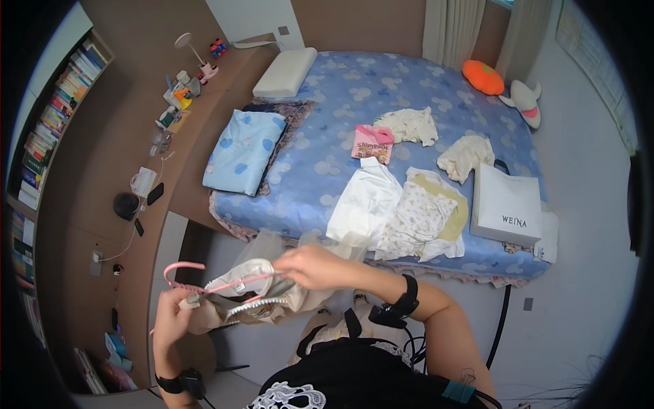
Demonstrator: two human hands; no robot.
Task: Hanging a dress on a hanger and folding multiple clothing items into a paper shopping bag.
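A beige garment (301, 301) with a beaded trim and sheer tulle is held up in front of my body, between both hands. A pink clothes hanger (240, 282) runs through its neck opening, its hook sticking up at the left. My left hand (171, 314) grips the hanger and the fabric just below the hook. At the other end, my right hand (311, 266) pinches the garment's neckline near the hanger's arm. The hanger's far tip is hidden by that hand and the cloth.
Across the blue-patterned bed (306, 174) lie a white garment (365, 199), a printed garment (424, 220), a pink pouch (372, 143) and a white paper bag (503, 204) bearing writing. A folded blue blanket (245, 153) sits left, beside a long desk (153, 204) with small items.
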